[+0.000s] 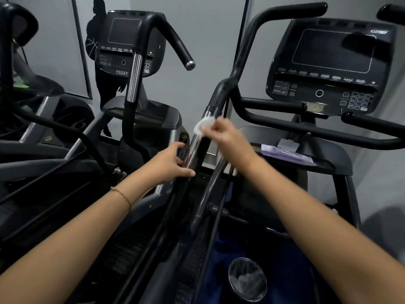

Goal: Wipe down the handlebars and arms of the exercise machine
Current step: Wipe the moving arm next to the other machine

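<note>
A black exercise machine fills the right half of the view, with a dark console [328, 62] and curved black handlebars [258, 27]. Its left moving arm [194, 148] rises through the middle and has a shiny chrome section. My right hand [228, 134] pinches a small white wipe [203, 126] against the top of that chrome section. My left hand [173, 161] grips the same arm lower down, thumb under it and fingers curled round the far side. A thin bracelet sits on my left wrist.
A second, identical machine [131, 40] stands to the left, its chrome-banded arm [133, 77] close by. A purple packet [287, 154] lies on the right machine's tray. A round clear lid or container [247, 279] sits low in the view. Grey walls stand behind.
</note>
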Motion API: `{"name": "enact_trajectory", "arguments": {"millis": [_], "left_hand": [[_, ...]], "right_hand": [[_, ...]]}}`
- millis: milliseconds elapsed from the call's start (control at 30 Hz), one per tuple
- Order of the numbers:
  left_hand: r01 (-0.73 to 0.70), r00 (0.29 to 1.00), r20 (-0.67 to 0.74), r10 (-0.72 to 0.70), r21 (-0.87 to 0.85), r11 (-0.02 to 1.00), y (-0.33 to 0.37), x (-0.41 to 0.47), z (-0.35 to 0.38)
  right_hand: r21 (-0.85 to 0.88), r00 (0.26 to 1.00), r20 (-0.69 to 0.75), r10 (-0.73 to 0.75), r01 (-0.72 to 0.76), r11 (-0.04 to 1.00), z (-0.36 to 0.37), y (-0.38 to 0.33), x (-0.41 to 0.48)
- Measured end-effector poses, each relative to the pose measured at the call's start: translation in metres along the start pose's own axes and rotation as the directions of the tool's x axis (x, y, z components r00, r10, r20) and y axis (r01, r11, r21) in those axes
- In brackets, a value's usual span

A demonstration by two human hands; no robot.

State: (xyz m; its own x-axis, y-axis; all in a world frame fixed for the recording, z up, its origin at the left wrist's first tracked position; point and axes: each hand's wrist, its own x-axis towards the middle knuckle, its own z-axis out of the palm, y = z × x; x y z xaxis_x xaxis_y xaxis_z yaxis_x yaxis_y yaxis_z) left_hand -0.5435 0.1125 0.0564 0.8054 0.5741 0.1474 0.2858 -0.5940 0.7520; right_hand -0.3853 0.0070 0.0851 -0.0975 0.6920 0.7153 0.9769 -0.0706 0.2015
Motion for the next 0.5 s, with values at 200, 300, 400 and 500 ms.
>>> {"name": "enact_trajectory", "arguments": {"millis": [200,300,400,500], "left_hand": [[0.007,1.000,0.002,-0.007,0.003,1.000,-0.001,-0.002,0.001],[0.012,0.999,-0.029,-0.012,-0.013,1.000,-0.003,-0.004,0.004],[0.000,0.999,-0.037,-0.002,-0.051,0.999,-0.006,-0.006,0.006],[0.028,0.998,0.064,-0.016,-0.200,0.979,-0.006,-0.009,-0.001]], "right_hand": [[-0.116,0.992,-0.033,0.121,-0.124,0.985,-0.002,0.009,0.034],[-0.118,0.999,0.012,-0.050,0.051,0.992,0.010,-0.016,-0.006],[-0.044,0.995,0.036,-0.094,0.096,0.994,0.014,-0.035,-0.036],[0.088,0.993,0.102,-0.050,0.041,0.995,0.007,-0.037,-0.037]]}}
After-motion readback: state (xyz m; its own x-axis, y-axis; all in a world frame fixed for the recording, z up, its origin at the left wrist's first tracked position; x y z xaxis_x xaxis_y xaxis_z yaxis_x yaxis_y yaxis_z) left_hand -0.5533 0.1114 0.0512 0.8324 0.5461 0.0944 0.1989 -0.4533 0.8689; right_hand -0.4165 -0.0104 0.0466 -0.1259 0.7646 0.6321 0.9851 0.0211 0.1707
